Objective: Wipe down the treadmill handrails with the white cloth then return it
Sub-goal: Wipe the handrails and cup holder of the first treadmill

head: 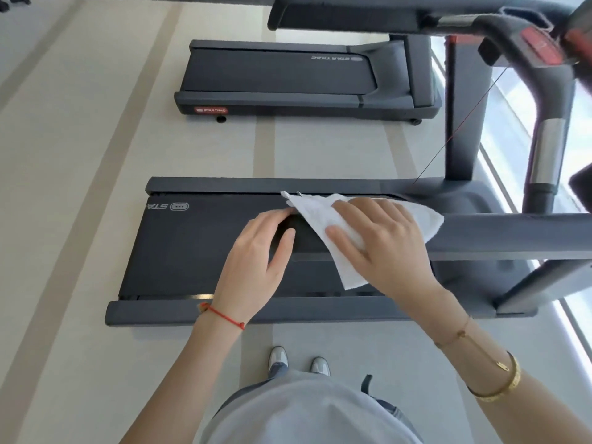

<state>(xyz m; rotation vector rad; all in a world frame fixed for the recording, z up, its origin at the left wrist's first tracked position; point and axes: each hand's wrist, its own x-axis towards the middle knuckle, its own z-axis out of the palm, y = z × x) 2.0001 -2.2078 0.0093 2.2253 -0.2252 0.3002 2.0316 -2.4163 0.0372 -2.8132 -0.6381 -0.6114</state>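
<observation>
Treadmills: two in view. The near treadmill (205, 251) lies across the frame just beyond your feet; a second treadmill (288, 81) stands farther off, parallel, well apart from it.
Handrails: two counted on the near machine. The near handrail (499, 235) runs in from the right to its end under your hands; the far handrail (352, 17) crosses the top of the view, untouched at this moment.
Console: one, at far right, blurred; I cannot read it.
Cloth: one white cloth (320, 219), draped over the free end of the near handrail, one corner hanging toward you and one lifted on the far side.
Right hand: your right hand (378, 232) lies flat on the cloth with fingers spread and straight, pressing it to the rail's top. It does not wrap the rail.
Left hand: your left hand (259, 254) rests on the bare rail end just left of the cloth, fingers relaxed and extended, holding nothing.
Step in hand: judged to be the wipe of the near rail.
Advice: fold the cloth round the rail so the sides and underside are covered, not only the top; keep even pressure and run the full length toward the console in overlapping passes. Steady with the left hand only on surface you will wipe again.
Outstanding: the far rail, and returning the cloth.
</observation>
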